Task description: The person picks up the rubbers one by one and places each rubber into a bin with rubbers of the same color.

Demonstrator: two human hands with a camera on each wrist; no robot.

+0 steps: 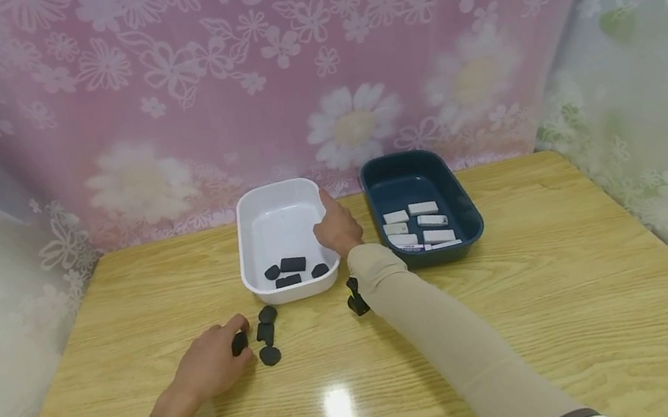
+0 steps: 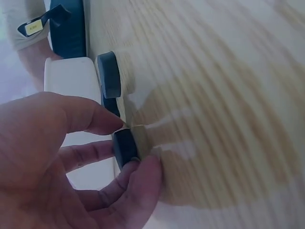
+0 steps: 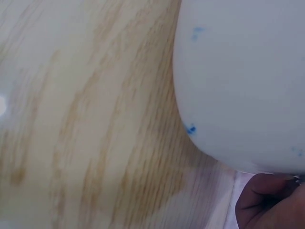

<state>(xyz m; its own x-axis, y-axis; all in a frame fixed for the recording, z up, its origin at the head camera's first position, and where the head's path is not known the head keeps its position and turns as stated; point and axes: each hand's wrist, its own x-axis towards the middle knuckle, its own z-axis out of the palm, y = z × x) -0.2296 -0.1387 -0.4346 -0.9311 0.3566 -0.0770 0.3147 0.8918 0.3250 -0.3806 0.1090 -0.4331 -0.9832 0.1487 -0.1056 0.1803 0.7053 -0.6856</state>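
My left hand (image 1: 213,360) pinches a small black disc-like piece (image 2: 125,147) between fingertips and thumb, low over the wooden table. Just right of it lie a few black pieces: a rounded one (image 1: 268,315), a rectangular one (image 1: 265,334) and another rounded one (image 1: 271,356). Behind them stands a white tub (image 1: 251,253) with several black pieces, such as a rectangular block (image 1: 293,265), near its front end. My right hand (image 1: 339,226) grips this tub's right rim, its index finger stretched along the edge. In the right wrist view, the fingers (image 3: 257,195) curl at the tub's edge.
A dark blue tub (image 1: 469,214) stands to the right of my right hand, with several white rectangular blocks (image 1: 439,235) in it. The wooden table (image 1: 561,317) ends at a pink floral curtain (image 1: 265,123) at the back. Black wrist cameras (image 1: 358,301) hang below the sleeves.
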